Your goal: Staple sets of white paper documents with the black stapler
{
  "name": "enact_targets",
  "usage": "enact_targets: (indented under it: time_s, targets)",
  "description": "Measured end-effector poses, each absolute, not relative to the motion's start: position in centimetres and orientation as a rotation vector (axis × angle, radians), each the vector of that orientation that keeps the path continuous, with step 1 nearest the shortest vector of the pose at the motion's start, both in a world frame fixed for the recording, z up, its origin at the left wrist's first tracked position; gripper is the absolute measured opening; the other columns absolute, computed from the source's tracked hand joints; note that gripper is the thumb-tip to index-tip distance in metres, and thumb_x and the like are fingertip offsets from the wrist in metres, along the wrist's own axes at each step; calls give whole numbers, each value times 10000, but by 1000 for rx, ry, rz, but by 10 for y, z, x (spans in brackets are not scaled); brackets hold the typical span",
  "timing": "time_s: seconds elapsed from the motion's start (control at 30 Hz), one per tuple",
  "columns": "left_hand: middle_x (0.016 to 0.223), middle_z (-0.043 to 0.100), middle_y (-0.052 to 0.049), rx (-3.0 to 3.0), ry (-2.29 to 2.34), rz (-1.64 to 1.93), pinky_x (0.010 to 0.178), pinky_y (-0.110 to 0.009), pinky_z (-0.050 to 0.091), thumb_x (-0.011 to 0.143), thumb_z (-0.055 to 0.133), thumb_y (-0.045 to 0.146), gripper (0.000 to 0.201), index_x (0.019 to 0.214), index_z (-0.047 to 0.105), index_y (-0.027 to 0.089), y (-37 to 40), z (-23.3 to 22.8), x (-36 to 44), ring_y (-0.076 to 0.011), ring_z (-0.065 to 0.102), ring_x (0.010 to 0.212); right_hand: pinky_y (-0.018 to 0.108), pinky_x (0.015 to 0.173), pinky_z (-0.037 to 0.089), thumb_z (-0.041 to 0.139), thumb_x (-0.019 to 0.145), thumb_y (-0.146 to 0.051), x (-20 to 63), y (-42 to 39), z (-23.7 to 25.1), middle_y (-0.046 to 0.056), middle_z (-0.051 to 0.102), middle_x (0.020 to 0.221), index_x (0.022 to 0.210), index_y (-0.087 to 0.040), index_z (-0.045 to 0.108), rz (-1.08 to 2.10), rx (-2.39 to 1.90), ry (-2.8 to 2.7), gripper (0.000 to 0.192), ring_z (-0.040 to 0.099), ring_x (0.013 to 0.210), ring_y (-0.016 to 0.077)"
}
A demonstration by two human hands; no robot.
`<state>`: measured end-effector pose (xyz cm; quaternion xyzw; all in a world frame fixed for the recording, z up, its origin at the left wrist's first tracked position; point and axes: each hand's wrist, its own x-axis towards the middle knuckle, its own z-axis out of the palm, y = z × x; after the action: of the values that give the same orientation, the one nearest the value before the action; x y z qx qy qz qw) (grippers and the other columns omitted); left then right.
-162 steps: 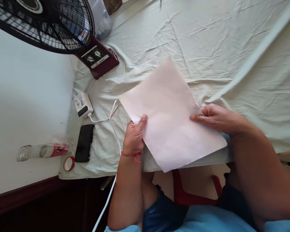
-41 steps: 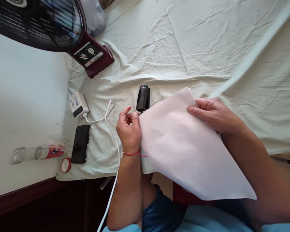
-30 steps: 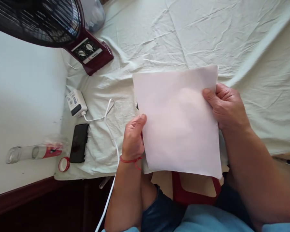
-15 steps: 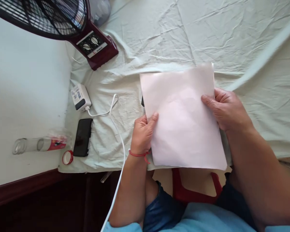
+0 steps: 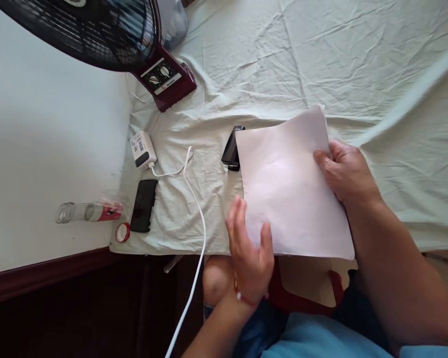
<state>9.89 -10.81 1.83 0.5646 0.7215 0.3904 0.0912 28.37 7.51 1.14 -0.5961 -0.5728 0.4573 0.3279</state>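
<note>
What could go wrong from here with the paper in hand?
The paper may slip or sag: the right hand grips it near its right edge, while the left hand is open.
The stapler, partly hidden by the paper's upper left corner, could get knocked.
The fan might flutter the sheet if running; I can't tell whether it is.

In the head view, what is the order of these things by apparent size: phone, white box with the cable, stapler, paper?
1. White paper
2. Black phone
3. White box and black stapler: not ranked; visible parts look similar, and the paper partly hides the stapler.
</note>
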Motion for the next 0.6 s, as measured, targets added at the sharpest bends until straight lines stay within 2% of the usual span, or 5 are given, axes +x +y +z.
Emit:
enact_targets:
  time_s: [0.1, 0.33, 0.47, 0.53, 0.6]
  targets:
    - [1073, 818, -109, 2140, 1812, 1028, 870, -395, 636, 955, 642, 57, 401, 1296, 713, 256, -179, 25, 87, -256, 788, 1024, 378, 731, 510, 618, 955, -382, 285, 74, 12, 57, 751, 923, 943, -250, 723, 1195, -1568, -1533, 169, 645, 830, 245]
    - [518, 498, 42, 1956, 2397, 773, 520, -317, 402, 935, 659, 107, 351, 644, 520, 244, -261, 33, -24, -151, 491, 459, 395, 713, 481, 617, 960, -383, 287, 74, 14, 65, 727, 830, 878, -265, 708, 1148, -1639, -1603, 170, 604, 764, 253]
    - [594, 483, -16, 1402, 3069, 464, 665, -379, 432, 993, 587, 362, 449, 598, 402, 258, -220, 33, -116, -214, 518, 613, 399, 686, 464, 625, 945, -392, 284, 75, 14, 71, 733, 838, 857, -272, 686, 1144, -1644, -1607, 162, 588, 732, 250]
    - [913, 693, -127, 1307, 3139, 404, 944, -503, 526, 955, 576, 381, 197, 819, 581, 239, -183, 30, -153, -352, 680, 996, 393, 669, 452, 626, 943, -413, 284, 75, 13, 69, 728, 841, 858, -272, 679, 1144, -1625, -1607, 174, 581, 725, 245]
    - [1256, 702, -233, 1244, 3111, 341, 1169, -607, 445, 935, 620, 419, 325, 1133, 637, 162, -146, 25, -179, -444, 619, 1328, 391, 664, 449, 629, 946, -440, 284, 75, 12, 70, 729, 855, 864, -272, 680, 1150, -1607, -1604, 194, 582, 730, 246]
